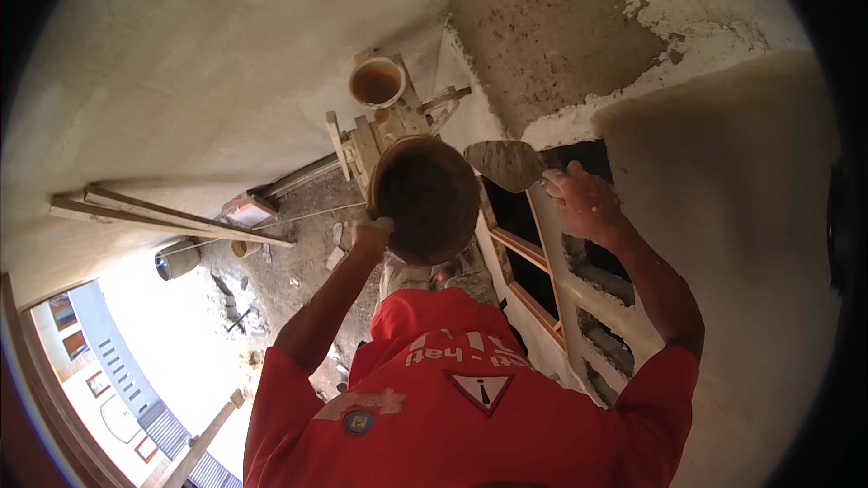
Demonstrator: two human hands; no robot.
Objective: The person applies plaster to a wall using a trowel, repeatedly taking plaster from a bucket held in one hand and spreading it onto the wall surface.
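Observation:
My left hand (372, 235) is closed on the near left rim of a round, dark bucket (427, 201). Its inside is shadowed, so I cannot make out what it contains. In my right hand (580, 202), fingers wrapped round the handle, is a trowel. The grey, smeared trowel blade (504, 164) points left, just beyond the bucket's right rim. Dried pale material marks the fingers of my right hand.
A smaller bucket (377, 83) stands on a wooden stand (391, 126) ahead. Bare patched wall (542, 36) rises at the upper right, above a wooden window frame (523, 253). Long planks (181, 214) lean at left. Rubble litters the floor (303, 217).

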